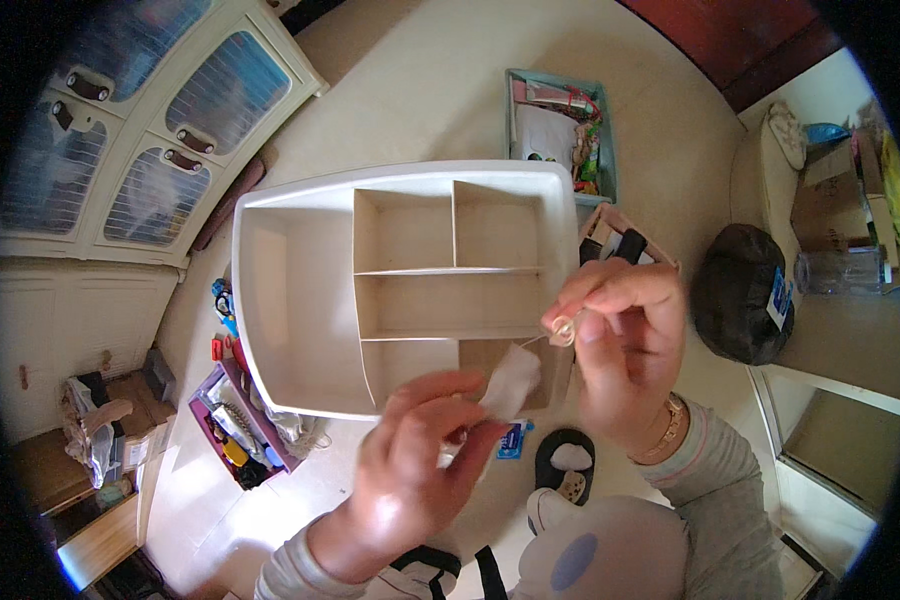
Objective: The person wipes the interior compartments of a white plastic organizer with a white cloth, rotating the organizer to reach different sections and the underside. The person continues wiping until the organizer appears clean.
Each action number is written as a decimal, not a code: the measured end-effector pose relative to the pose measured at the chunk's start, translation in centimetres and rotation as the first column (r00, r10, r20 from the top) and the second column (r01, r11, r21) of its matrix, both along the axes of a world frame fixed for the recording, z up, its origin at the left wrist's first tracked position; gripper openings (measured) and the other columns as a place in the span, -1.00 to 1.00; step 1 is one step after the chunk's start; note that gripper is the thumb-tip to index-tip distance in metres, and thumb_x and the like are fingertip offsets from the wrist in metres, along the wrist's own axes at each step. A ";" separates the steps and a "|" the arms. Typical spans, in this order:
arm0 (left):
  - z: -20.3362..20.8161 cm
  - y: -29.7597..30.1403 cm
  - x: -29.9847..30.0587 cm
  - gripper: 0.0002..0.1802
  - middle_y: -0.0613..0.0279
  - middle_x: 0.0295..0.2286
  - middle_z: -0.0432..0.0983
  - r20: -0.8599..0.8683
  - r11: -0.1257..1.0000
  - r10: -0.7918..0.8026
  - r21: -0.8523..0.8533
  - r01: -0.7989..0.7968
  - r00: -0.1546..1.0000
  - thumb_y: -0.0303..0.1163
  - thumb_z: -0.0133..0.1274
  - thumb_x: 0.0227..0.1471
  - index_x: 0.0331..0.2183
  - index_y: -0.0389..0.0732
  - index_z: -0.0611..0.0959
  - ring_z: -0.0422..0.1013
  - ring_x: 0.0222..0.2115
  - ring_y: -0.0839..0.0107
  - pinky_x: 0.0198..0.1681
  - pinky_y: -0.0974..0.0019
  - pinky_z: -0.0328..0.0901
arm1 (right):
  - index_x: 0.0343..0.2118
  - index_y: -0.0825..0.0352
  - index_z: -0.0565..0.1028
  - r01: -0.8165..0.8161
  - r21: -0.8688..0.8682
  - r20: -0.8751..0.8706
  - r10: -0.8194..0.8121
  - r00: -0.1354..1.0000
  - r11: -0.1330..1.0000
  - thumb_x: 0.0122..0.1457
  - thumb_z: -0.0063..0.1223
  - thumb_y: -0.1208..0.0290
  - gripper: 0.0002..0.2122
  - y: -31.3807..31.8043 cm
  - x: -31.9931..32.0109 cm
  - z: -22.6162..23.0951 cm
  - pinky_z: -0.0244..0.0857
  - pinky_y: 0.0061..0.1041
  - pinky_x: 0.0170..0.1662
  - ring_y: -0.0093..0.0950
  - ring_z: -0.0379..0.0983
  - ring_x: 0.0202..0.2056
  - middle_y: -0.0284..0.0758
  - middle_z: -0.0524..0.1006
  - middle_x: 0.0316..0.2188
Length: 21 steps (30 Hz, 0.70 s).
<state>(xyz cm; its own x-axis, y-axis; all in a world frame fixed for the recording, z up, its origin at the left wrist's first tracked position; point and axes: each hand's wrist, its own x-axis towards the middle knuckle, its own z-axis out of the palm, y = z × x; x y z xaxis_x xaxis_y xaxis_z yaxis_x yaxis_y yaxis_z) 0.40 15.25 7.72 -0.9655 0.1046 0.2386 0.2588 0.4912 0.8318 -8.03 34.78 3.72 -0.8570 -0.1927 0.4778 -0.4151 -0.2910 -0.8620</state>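
Both hands are raised over a large white plastic bin (295, 300) split by thin cream dividers (407, 271) into several compartments. Between the fingers of my left hand (410, 450) is a thin, whitish translucent piece (513, 383), like a small bag or a bit of tissue; I cannot tell which. Something small and shiny also shows at those fingers. My right hand (630, 345) pinches a small pale round ring-like thing (563, 331) between thumb and forefinger. A fine thread or strip seems to run from it toward the whitish piece.
Past the bin's far right corner stands a teal basket (612, 165) of mixed small items. A pinkish box (655, 240) with dark things is beside the bin. At the left are a purple basket (207, 425) and a cream cabinet (100, 180). A black bag (742, 295) sits at the right.
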 end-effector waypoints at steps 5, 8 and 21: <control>-2.0 0.3 -0.6 -0.55 0.18 -0.17 0.51 -0.236 0.933 0.000 -0.349 -0.085 0.972 -0.40 0.51 -0.14 -0.17 -0.18 0.68 0.44 -0.20 0.19 -0.19 0.12 0.36 | 0.01 0.34 0.28 0.053 0.063 0.038 -0.055 0.998 0.997 0.40 -0.01 0.68 -0.78 1.3 0.4 0.6 0.43 -0.50 -0.05 -0.51 0.52 -0.14 -0.14 0.53 -0.13; -2.0 -1.1 0.9 -0.53 0.23 -0.18 0.52 -0.252 0.914 -0.073 -0.405 -0.037 0.965 -0.32 0.52 -0.15 -0.15 -0.13 0.71 0.43 -0.19 0.20 -0.13 0.14 0.29 | -0.01 0.31 0.33 0.003 0.112 0.067 -0.010 0.998 0.994 0.39 0.00 0.68 -0.79 2.3 1.4 1.3 0.42 -0.47 -0.07 -0.48 0.54 -0.14 -0.17 0.54 -0.10; -1.3 -2.7 5.3 -0.58 0.30 -0.26 0.68 -0.109 0.955 -0.222 -0.227 0.193 0.969 -0.38 0.46 -0.23 -0.22 -0.11 0.74 0.57 -0.25 0.21 -0.10 0.13 0.29 | -0.07 0.29 0.52 -0.388 0.611 -0.091 0.548 0.832 0.690 0.22 0.27 0.29 -0.70 1.9 4.6 3.5 0.36 -0.23 -0.15 -0.27 0.53 -0.22 -0.28 0.57 -0.19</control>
